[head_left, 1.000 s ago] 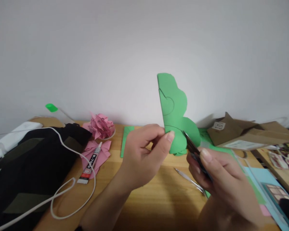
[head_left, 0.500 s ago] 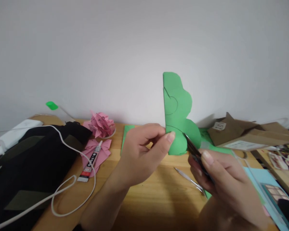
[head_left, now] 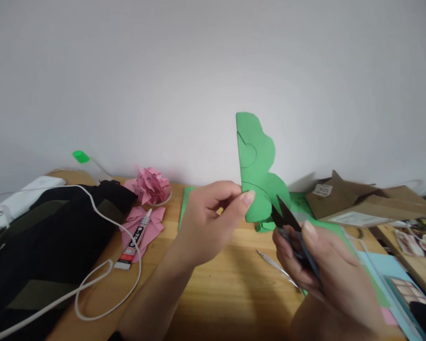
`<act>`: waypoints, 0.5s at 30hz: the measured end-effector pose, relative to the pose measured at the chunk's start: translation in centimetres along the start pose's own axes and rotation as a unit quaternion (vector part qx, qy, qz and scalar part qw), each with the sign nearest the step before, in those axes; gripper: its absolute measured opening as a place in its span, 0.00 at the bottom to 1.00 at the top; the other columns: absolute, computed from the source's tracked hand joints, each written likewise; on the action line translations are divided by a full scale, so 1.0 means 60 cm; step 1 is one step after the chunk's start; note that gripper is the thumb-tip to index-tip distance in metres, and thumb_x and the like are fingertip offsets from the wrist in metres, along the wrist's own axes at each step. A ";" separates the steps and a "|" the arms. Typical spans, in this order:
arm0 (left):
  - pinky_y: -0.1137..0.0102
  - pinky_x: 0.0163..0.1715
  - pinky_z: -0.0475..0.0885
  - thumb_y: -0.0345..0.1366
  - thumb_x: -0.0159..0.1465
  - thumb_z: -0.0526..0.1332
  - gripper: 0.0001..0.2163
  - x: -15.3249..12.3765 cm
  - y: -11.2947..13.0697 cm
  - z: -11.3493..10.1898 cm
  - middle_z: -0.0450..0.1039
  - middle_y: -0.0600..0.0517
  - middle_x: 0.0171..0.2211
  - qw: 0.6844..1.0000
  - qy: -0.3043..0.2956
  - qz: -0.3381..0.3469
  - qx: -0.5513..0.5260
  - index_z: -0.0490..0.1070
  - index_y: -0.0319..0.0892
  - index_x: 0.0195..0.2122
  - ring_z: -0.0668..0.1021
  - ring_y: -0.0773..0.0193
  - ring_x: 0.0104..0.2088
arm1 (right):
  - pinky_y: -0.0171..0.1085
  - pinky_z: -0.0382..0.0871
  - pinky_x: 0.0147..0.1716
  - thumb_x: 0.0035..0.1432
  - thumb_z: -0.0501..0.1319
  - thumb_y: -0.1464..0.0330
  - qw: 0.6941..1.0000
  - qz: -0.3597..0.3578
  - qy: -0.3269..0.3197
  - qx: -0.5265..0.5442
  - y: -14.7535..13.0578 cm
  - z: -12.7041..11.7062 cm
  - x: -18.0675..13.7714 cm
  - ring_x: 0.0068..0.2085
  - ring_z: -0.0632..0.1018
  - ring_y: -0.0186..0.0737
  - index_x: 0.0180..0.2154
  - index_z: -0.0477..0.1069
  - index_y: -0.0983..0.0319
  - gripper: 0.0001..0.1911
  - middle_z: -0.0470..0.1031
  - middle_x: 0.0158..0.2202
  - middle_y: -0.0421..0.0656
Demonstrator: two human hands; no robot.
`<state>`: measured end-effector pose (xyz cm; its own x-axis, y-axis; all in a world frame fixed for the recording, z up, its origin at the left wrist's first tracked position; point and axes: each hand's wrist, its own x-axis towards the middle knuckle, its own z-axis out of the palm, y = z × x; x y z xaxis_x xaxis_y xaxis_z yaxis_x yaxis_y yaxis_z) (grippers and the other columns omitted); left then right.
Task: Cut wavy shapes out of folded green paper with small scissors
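Note:
My left hand (head_left: 208,222) pinches the left edge of a green paper cutout (head_left: 257,161) between thumb and fingers and holds it upright above the wooden table (head_left: 220,293). The cutout has lobed edges and pencil curves drawn on it. My right hand (head_left: 314,258) is closed round dark scissors (head_left: 287,219). Their blades are parted at the cutout's lower right edge. A small green scrap (head_left: 264,227) lies just below the cutout.
A glue tube (head_left: 135,239) lies on pink paper (head_left: 144,225) beside a pink paper flower (head_left: 149,185). A black bag (head_left: 46,237) with a white cable (head_left: 102,279) fills the left. Metal tweezers (head_left: 277,268), green sheets (head_left: 314,215), a brown paper bag (head_left: 362,201) and light blue paper (head_left: 383,265) lie right.
The scissor blades have opened at the cutout's lower edge. A small green scrap has come off and now lies below the cutout. The cutout has shifted slightly left.

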<state>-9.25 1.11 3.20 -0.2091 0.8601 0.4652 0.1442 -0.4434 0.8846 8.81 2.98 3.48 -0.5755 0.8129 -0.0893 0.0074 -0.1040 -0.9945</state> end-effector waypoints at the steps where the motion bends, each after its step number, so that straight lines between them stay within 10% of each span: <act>1: 0.73 0.19 0.54 0.32 0.64 0.58 0.15 0.000 -0.001 0.000 0.53 0.58 0.17 1.000 -0.004 -0.003 0.000 0.61 0.40 0.20 0.57 0.73 0.19 | 0.32 0.35 0.12 0.62 0.52 0.46 1.000 0.003 0.003 -0.001 0.002 -0.001 -0.001 0.15 0.47 0.28 0.24 0.68 0.61 0.27 0.48 0.12 0.32; 15: 0.72 0.21 0.55 0.31 0.64 0.57 0.16 -0.001 0.000 0.004 0.52 0.58 0.19 0.995 -0.046 0.050 0.076 0.57 0.41 0.20 0.59 0.72 0.21 | 0.32 0.41 0.13 0.62 0.54 0.49 0.998 -0.019 0.041 -0.054 -0.013 0.000 0.002 0.16 0.51 0.28 0.23 0.68 0.61 0.26 0.51 0.13 0.32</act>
<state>-8.98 1.13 3.20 -0.0979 0.8363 0.5394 0.3053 -0.4906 0.8161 8.73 3.14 4.23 -0.5080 0.8599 -0.0502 0.0768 -0.0128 -0.9970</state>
